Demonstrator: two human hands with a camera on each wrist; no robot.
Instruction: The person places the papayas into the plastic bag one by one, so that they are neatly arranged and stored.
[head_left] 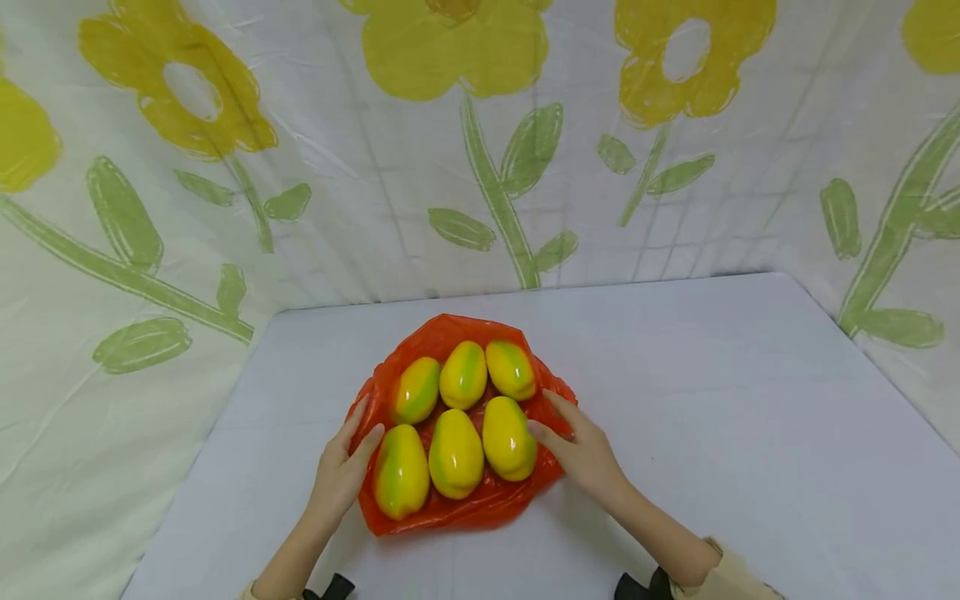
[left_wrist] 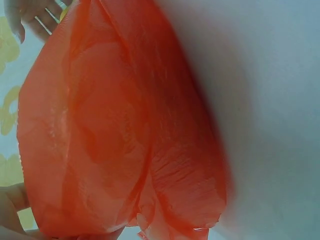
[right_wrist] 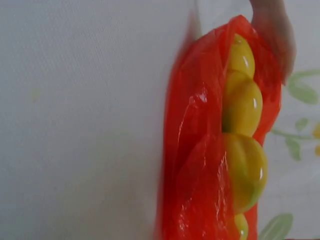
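Note:
Several glossy yellow-and-green fruits [head_left: 457, 454], mango- or papaya-like in shape, lie in two rows in an open red plastic bag [head_left: 480, 515]. My left hand [head_left: 337, 479] holds the bag's left side, thumb over the rim beside the near-left fruit. On the right side, my right hand [head_left: 588, 454] holds the rim, its thumb tip by the near-right fruit. Red plastic [left_wrist: 110, 125] fills much of the left wrist view and hides the fruits' lower parts. In the right wrist view, fruits [right_wrist: 243, 172] show above the bag's crumpled side [right_wrist: 192, 150].
The bag sits on a white-covered table [head_left: 697, 400]. Behind and beside the table hangs a pale cloth [head_left: 337, 225] printed with yellow flowers and green stems. Dark wrist straps [head_left: 641, 586] show at the lower edge of the head view.

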